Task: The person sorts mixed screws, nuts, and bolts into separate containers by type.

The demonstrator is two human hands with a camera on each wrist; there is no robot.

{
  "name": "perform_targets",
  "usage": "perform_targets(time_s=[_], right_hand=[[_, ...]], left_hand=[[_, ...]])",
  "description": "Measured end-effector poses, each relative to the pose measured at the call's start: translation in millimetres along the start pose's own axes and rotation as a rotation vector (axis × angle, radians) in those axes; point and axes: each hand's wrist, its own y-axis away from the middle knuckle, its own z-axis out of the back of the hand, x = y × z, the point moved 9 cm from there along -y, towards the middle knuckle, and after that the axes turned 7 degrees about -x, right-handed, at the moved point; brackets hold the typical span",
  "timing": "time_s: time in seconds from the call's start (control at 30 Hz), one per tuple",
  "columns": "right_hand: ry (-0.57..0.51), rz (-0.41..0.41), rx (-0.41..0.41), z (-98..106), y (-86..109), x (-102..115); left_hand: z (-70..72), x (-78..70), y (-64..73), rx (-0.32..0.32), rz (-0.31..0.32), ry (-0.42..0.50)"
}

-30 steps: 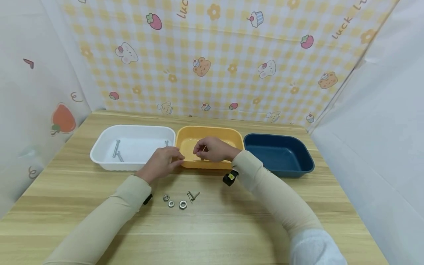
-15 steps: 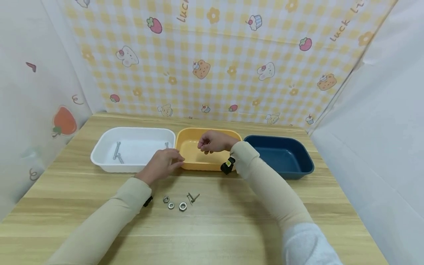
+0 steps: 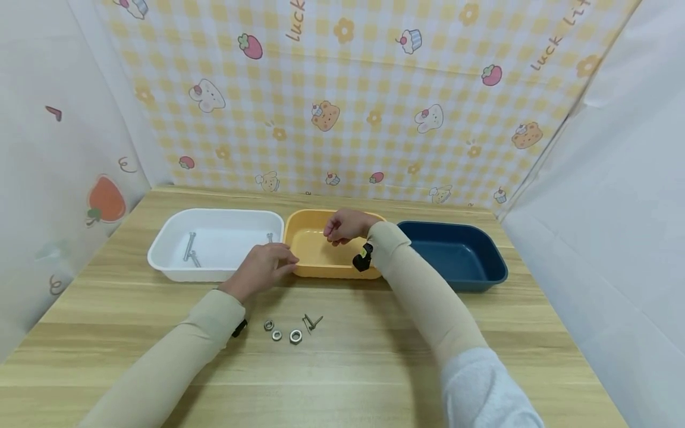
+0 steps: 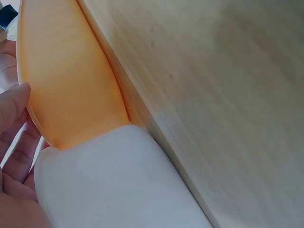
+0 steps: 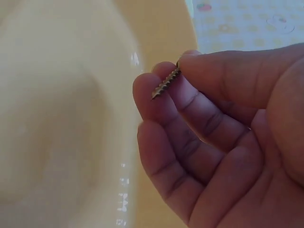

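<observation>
Here, the right grip [image 3: 346, 226] pinches a screw [image 5: 165, 84], threaded end jutting out; the left grip [image 3: 260, 267] holds the yellow tray [image 3: 326, 271].

Head view, yellow-checked backdrop cloth [image 3: 348, 74]: brown lettering [image 3: 295, 21] at top centre reads "luck", slanting steeply upward, close to the frame's top edge. Upper right, a second brown inscription [image 3: 546, 53], climbing rightward: "luck" again, then a word beginning "li", its end running into the top edge. All lower-case.
</observation>
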Motion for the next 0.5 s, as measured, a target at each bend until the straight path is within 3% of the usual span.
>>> perform_targets(time_s=[0.17,0.5], right_hand=[[0.001,-0.031,-0.003,2.0,-5.2,-8.2],[0.058,-0.095,-0.018,8.1,-11.0,-25.9]], left_hand=[[-0.9,2.8,0.9,0.012,0.027,0.003],[-0.3,1.6,1.0,0.004,0.015,0.006]])
